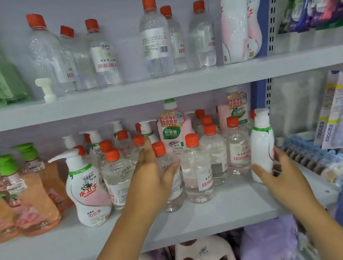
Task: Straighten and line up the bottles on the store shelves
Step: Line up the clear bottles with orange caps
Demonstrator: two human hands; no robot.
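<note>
A: Where do things stand on the middle shelf [231, 207]?

B: The left hand [150, 176] is wrapped round a clear red-capped bottle [167, 174] at the front of the cluster, thumb on one side and fingers on the other, so that grip is closed on it. The right hand [280, 172] rests against the white pump bottle [261, 146] at the right end of the shelf, fingers mostly straight, more a steadying touch than a clasp.

A: And the rest of the clear bottles?

B: Bunched, labels facing all ways, with a pink detergent bottle [173, 127] standing behind them.

A: How would you do this step well?

B: I'd judge it best to hold low on the body, turn the bottle until its label faces out, and slide it rather than lift, so neighbours aren't toppled. Set it level with the front row, using the pump bottle as the end marker.
</note>
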